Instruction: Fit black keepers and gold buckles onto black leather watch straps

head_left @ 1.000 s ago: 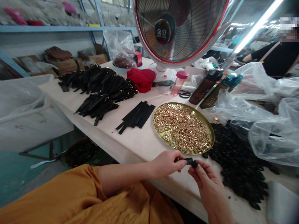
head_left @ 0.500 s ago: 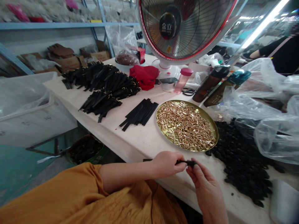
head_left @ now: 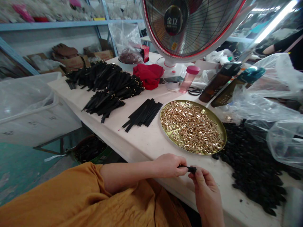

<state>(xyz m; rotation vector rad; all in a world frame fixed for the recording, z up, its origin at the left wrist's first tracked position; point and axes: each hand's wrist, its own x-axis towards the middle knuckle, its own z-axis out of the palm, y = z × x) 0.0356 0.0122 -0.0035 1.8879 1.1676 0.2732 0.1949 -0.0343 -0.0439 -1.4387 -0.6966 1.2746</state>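
My left hand (head_left: 169, 165) pinches the near end of a thin black strap (head_left: 186, 167) over the table's front edge. My right hand (head_left: 205, 189) meets it from the right, its fingers closed on a small black piece (head_left: 193, 170) at the strap's tip. Just beyond my hands lies a round gold tray (head_left: 219, 124) heaped with small gold metal buckles (head_left: 191, 126). Right of the tray spreads a pile of small black pieces (head_left: 253, 167). A loose bundle of flat black straps (head_left: 143, 114) lies left of the tray.
Heaps of finished black straps (head_left: 106, 86) cover the table's far left. A big fan (head_left: 189, 25), red cloth (head_left: 148, 75), pink bottle (head_left: 189, 78), scissors (head_left: 195, 91) and two dark bottles (head_left: 220, 82) stand behind. Clear plastic bags (head_left: 267, 107) crowd the right. A bin (head_left: 90, 149) sits under the table.
My hands have stayed together on the strap, which has slid left through my left hand so less shows between the fingers. The view has shifted slightly to the right.
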